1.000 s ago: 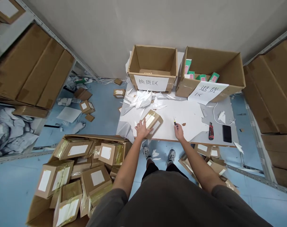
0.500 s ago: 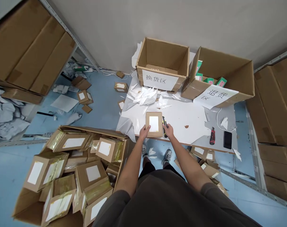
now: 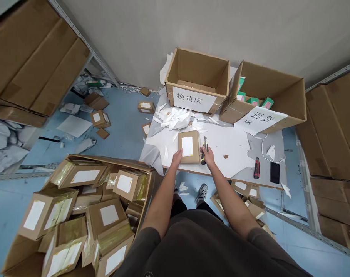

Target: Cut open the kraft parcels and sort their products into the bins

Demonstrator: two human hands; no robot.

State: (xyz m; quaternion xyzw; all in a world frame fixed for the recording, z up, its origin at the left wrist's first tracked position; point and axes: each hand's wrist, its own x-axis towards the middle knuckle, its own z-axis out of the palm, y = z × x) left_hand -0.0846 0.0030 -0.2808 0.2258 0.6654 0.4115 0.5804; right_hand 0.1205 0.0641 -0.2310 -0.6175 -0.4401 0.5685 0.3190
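At the front edge of the white-topped table (image 3: 215, 169), a small cardboard box (image 3: 194, 154) with a white label faces up. My left hand (image 3: 177, 157) grips this box by its lower left side. In my right hand (image 3: 208, 157) is a yellow and black utility knife (image 3: 204, 148), its tip pointing toward the wall. The knife stands just right of the box, a narrow gap between them. Whether its blade is out I cannot tell.
Two large open cartons with paper signs (image 3: 195, 100) (image 3: 260, 120) stand at the table's back; the right carton holds green boxes (image 3: 267, 103). Torn paper (image 3: 176, 118) lies before them. A red utility knife (image 3: 257, 168) and phone (image 3: 274, 172) lie right. A big carton (image 3: 151, 188) of parcels stands left.
The yellow and black utility knife has moved away from the box's right side and is now more visible in my right hand. The box has tilted slightly. The view has shifted a little.
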